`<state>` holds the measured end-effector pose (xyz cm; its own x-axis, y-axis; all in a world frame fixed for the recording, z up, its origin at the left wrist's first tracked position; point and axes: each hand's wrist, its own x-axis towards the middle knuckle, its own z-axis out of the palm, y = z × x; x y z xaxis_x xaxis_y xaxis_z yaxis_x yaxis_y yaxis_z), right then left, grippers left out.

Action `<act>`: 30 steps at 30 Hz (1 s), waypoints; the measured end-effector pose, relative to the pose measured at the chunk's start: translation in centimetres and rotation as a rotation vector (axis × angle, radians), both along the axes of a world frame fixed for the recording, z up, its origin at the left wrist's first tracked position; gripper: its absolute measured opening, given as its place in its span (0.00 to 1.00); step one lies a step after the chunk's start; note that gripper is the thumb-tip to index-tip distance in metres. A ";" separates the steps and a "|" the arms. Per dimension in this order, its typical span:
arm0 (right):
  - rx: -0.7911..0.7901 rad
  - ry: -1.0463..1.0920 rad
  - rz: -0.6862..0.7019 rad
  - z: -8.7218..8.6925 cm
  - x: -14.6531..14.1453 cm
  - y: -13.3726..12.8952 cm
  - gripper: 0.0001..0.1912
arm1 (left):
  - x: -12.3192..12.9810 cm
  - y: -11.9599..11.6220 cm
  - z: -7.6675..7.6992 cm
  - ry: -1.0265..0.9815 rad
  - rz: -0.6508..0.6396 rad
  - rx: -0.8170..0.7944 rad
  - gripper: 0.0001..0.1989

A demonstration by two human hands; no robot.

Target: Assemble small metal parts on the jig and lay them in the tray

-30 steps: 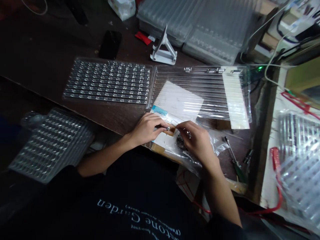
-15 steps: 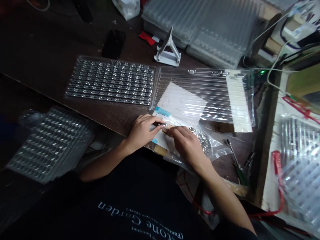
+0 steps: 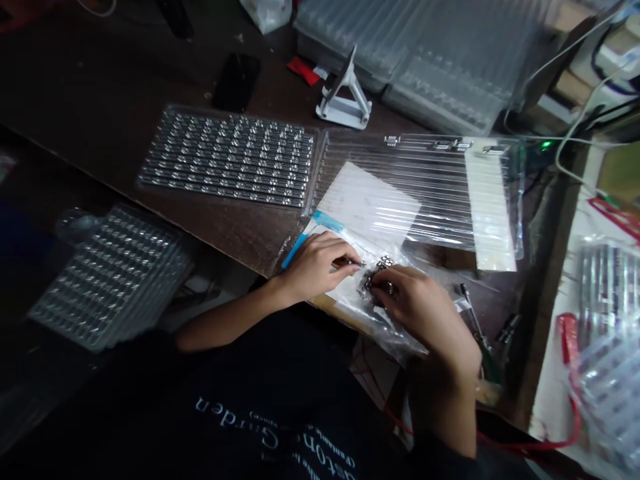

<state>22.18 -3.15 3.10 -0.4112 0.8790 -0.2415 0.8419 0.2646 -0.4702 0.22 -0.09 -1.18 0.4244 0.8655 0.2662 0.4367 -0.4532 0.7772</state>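
Left hand (image 3: 315, 267) has a tiny silver connector (image 3: 350, 264) pinched tight, right hand (image 3: 420, 307) curled at a clear plastic bag (image 3: 400, 333) of loose ones, can't tell what it's got. About 4 connectors (image 3: 393, 140) sit along the clear ribbed tray (image 3: 400, 180); the clear tray on the left (image 3: 227, 157) looks full.

A dark wooden workbench (image 3: 100, 80), stacked clear plastic trays (image 3: 425, 60), white cables (image 3: 583, 100), dim light

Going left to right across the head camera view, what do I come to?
Clear tray of metal parts, second tray of metal parts, left hand, small metal part, right hand, green-handled screwdriver, bagged tray of parts.
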 end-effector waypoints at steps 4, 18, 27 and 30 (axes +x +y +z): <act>-0.002 0.052 0.029 0.0 -0.5 0.0 0.06 | -0.2 0.1 0.0 0.017 0.003 -0.016 0.03; 0.041 -0.008 0.060 0.1 -0.7 -0.1 0.04 | 0.1 0.1 -0.2 0.113 0.057 -0.010 0.04; 0.168 0.281 -0.077 -0.6 -1.0 0.5 0.09 | -0.4 -0.5 0.6 -0.090 0.113 0.096 0.03; 0.202 0.338 -0.056 -1.3 -2.5 1.0 0.14 | -1.1 -1.0 1.1 -0.088 0.161 0.081 0.07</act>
<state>19.63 -2.19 1.78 -0.3880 0.9183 0.0788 0.6645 0.3379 -0.6665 -0.89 -1.12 -0.10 0.2541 0.8945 0.3678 0.4406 -0.4456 0.7793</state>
